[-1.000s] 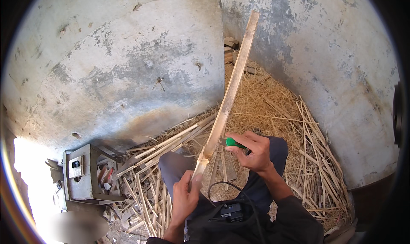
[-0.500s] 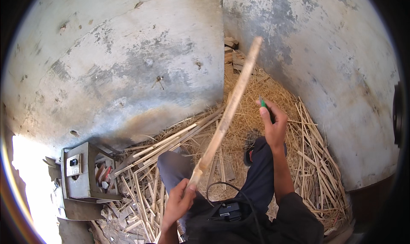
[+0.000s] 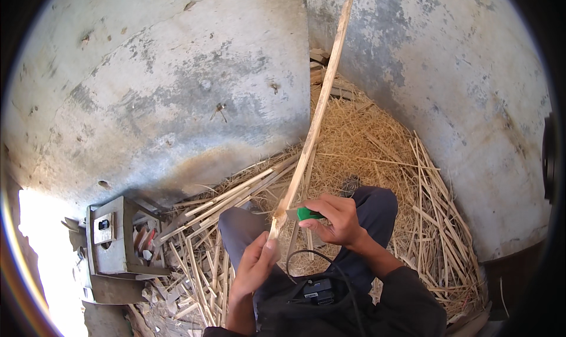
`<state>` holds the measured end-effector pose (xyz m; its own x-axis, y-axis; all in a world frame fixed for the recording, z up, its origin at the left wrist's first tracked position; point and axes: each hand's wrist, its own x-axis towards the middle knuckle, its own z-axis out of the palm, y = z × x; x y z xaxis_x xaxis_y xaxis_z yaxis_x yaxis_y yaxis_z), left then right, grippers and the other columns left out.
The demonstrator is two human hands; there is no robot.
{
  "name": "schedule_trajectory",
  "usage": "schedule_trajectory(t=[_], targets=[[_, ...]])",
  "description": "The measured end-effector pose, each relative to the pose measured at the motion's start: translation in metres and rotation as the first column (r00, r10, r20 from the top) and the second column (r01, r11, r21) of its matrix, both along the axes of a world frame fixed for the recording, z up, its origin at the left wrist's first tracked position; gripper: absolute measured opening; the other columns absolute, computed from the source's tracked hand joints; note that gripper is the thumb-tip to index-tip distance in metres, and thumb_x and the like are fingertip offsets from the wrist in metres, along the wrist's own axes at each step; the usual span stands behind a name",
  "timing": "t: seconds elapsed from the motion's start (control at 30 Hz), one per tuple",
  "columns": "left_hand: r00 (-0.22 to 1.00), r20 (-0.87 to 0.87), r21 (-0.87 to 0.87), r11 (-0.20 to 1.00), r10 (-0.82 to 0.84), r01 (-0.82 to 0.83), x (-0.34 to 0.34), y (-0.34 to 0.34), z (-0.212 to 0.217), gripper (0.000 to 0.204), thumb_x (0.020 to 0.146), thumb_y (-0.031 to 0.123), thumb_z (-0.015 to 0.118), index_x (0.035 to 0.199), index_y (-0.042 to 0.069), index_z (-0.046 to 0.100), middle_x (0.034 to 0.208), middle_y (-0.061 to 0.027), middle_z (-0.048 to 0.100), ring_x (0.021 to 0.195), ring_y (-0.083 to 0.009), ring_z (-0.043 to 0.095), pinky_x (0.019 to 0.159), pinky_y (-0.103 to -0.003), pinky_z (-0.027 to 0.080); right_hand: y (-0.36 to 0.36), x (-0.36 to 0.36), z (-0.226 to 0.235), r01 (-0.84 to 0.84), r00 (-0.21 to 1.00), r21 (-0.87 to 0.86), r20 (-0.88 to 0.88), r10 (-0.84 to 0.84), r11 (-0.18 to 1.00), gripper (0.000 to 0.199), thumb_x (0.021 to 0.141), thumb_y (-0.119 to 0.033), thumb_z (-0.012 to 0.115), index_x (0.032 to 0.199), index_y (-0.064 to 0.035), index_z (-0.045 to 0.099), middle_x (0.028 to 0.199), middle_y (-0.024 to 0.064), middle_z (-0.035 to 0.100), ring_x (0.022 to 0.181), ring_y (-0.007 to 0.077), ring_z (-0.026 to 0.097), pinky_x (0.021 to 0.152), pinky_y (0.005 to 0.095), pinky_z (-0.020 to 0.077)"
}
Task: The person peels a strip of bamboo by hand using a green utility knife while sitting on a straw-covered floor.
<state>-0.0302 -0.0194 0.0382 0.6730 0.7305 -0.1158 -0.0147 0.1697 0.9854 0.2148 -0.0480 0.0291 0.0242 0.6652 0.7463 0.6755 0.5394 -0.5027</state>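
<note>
A long split bamboo strip (image 3: 316,120) slants up and away from my lap, its far end in front of the wall. My left hand (image 3: 257,260) is closed round its near end. In my right hand (image 3: 336,219) is a green-handled knife (image 3: 309,214), gripped between thumb and fingers. Its short blade points left and meets the strip at the knobby node, just beyond my left hand. Whether the edge has bitten into the bamboo I cannot tell. Both hands are above my knees.
Bamboo strips (image 3: 439,231) lie heaped on the right, with more strips (image 3: 242,187) on the left. Fine shavings (image 3: 365,131) cover the floor ahead. A worn wooden box stool (image 3: 112,237) stands at left. Peeling walls (image 3: 194,72) meet in the corner. A black cable (image 3: 339,270) loops across my lap.
My right hand has come down and left, bringing the knife to the strip's node. The strip has turned to show its pale side, and its far end reaches higher in view.
</note>
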Motion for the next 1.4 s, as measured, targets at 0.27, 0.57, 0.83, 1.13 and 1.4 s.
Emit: schedule_trajectory(t=[0.27,0.57,0.83,1.13,1.4], targets=[[0.995,-0.036,0.094,0.992,0.092,-0.089,0.003,-0.006,0.000,0.026,0.117,0.022,0.049,0.101,0.004,0.057,0.078,0.0042,0.049,0.069,-0.0046,0.042,0.060,-0.026,0.035,-0.006,0.001,0.014,0.062,0.998,-0.004,0.032,-0.062,0.998,0.034,0.092,-0.033,0.085,0.108,-0.0037,0.080,0.075,0.0080,0.069,0.059,0.0210,0.065,0.053,0.0321,0.0492],[0.895,-0.220,0.551,0.807,0.388,-0.214,0.012,-0.010,0.005,0.027,0.108,0.017,0.064,0.091,0.001,0.051,0.059,-0.0156,0.049,0.048,-0.0280,0.045,0.050,-0.040,0.036,-0.002,0.002,0.018,0.109,0.993,-0.033,0.057,-0.107,0.993,0.034,0.088,-0.030,0.088,0.111,-0.0051,0.082,0.073,0.0066,0.067,0.055,0.0203,0.061,0.051,0.0328,0.0473],[0.880,-0.263,0.554,0.809,0.395,-0.198,0.009,-0.013,0.009,0.030,0.107,0.017,0.066,0.089,0.000,0.048,0.061,-0.0181,0.053,0.049,-0.0334,0.051,0.050,-0.042,0.038,0.000,0.004,0.015,0.178,0.974,0.060,0.131,-0.185,0.982,0.035,0.084,-0.034,0.089,0.110,-0.0117,0.082,0.071,0.0010,0.064,0.053,0.0182,0.059,0.049,0.0332,0.0465],[0.858,-0.336,0.554,0.818,0.388,-0.153,0.008,-0.021,0.011,0.028,0.107,0.017,0.065,0.092,-0.001,0.050,0.063,-0.0226,0.057,0.055,-0.0422,0.060,0.052,-0.044,0.043,0.001,0.017,0.010,0.272,0.955,0.065,0.100,-0.278,0.960,0.029,0.090,-0.029,0.086,0.109,-0.0078,0.083,0.075,0.0060,0.070,0.058,0.0200,0.065,0.054,0.0330,0.0511],[0.851,-0.406,0.481,0.870,0.333,-0.111,-0.014,-0.036,-0.011,0.028,0.106,0.020,0.068,0.093,-0.001,0.054,0.066,-0.0237,0.058,0.058,-0.0422,0.061,0.055,-0.045,0.045,0.015,0.057,0.025,0.329,0.938,-0.057,-0.095,-0.333,0.943,0.026,0.093,-0.021,0.083,0.109,-0.0006,0.080,0.091,0.0150,0.079,0.077,0.0238,0.075,0.067,0.0340,0.0575]])
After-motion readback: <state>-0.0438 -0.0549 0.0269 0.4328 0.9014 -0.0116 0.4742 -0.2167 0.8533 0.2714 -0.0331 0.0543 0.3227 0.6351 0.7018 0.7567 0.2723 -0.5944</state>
